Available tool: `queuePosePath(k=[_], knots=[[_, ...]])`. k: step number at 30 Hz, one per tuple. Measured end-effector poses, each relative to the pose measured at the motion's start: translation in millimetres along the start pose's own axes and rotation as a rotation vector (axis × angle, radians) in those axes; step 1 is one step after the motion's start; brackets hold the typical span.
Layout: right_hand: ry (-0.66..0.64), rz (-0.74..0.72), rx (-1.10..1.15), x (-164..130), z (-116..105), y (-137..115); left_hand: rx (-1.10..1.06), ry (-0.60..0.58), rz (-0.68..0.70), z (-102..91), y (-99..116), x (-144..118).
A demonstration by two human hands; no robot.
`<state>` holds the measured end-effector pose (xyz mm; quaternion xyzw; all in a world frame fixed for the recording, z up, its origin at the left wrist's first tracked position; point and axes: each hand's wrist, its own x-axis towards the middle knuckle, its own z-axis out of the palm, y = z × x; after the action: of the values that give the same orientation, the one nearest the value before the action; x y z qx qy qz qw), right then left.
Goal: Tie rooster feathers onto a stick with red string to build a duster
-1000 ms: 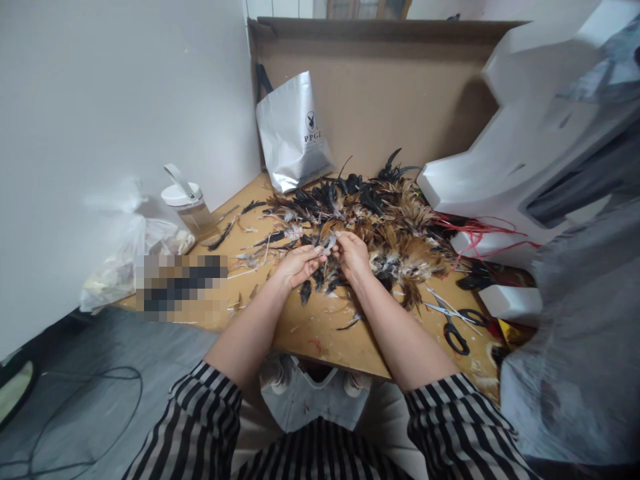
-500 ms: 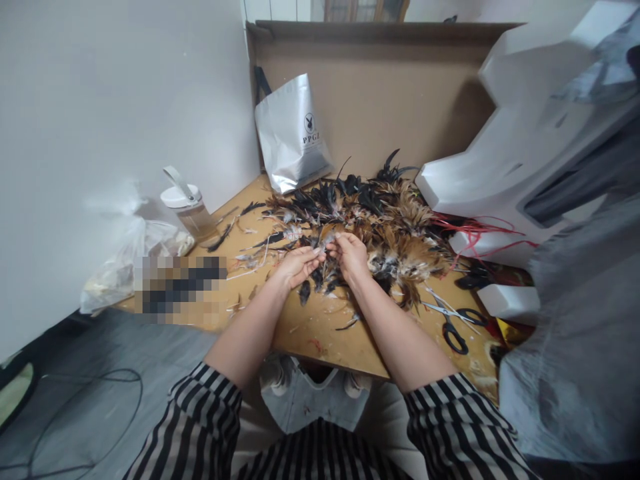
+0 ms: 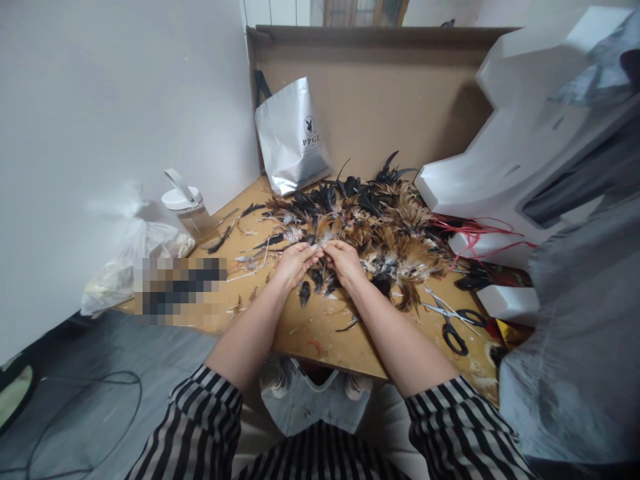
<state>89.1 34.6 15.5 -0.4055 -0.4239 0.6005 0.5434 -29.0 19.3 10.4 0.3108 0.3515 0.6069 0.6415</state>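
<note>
My left hand (image 3: 297, 262) and my right hand (image 3: 343, 261) meet fingertip to fingertip over the near edge of a feather pile. Pinched between them is a small brown feather (image 3: 326, 235) with pale fluff, its lower end hidden by the fingers. Both hands are closed. Behind and to the right spreads the heap of brown feathers (image 3: 390, 243), with black feathers (image 3: 357, 193) along its far side. A few dark loose feathers (image 3: 304, 293) lie just below my hands on the wooden table (image 3: 320, 340).
Scissors (image 3: 454, 330) with black handles lie at the right, near red strings (image 3: 480, 233) and white foam (image 3: 465, 160). A silver bag (image 3: 290, 137) leans against the cardboard wall (image 3: 395, 100). On the left stand a lidded drink bottle (image 3: 193, 213) and a plastic bag (image 3: 120, 267).
My right hand has moved slightly down and left, so the fingertips now meet. The feather's brown tip shows less, and its pale fluff stands above the fingers.
</note>
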Motion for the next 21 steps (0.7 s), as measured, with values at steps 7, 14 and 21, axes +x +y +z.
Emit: queuePosePath(k=[7,14,21], knots=[[0.028,-0.138,-0.082,1.8,-1.0,0.3,-0.036,-0.053,-0.113,-5.7,0.3,1.9],[-0.016,-0.192,-0.122,2.5,-3.1,2.7,0.147,-0.072,-0.071,-2.1,0.4,-3.3],[-0.027,-0.206,-0.147,3.5,-5.8,1.2,0.354,-0.036,0.065,0.2,-2.0,-2.5]])
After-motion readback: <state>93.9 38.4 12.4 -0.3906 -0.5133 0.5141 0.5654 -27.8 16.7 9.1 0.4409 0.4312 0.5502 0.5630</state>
